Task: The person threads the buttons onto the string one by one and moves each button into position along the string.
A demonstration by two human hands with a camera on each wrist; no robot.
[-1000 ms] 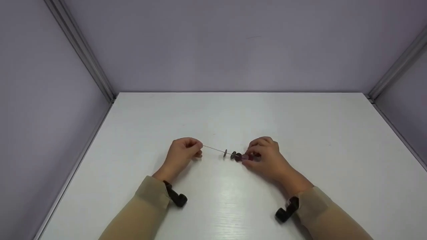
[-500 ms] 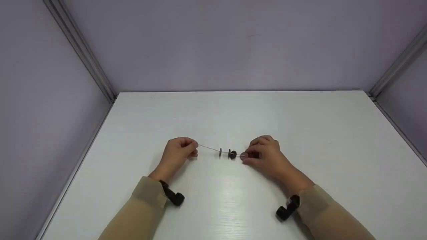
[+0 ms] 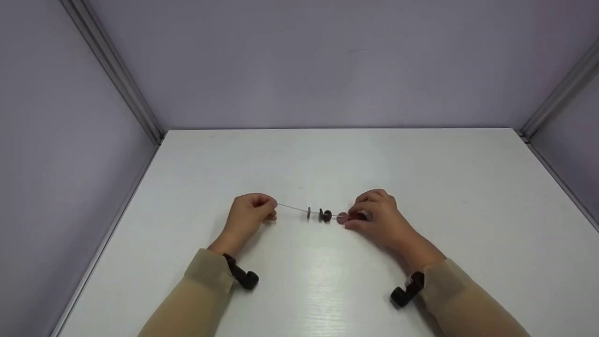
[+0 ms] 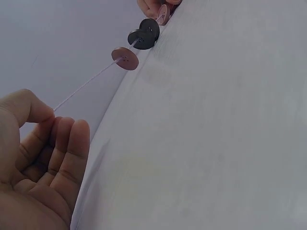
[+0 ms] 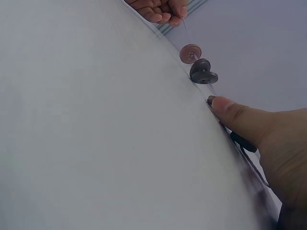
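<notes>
Buttons (image 4: 144,34) on thread (image 4: 86,86) show holes only from left wrist.

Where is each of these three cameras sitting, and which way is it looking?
Head: worn on the head, looking forward and down at the white table; both sleeved arms, left hand and right hand show.
Left wrist: low by the left hand's fingers, looking along the thread toward the right hand.
Right wrist: low behind the thumb, looking back toward the left hand.
Both wrist views share the pink button and dark buttons.

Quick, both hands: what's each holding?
Left hand: pinching the thread.
Right hand: pinching a pink button on the thread's other end.
</notes>
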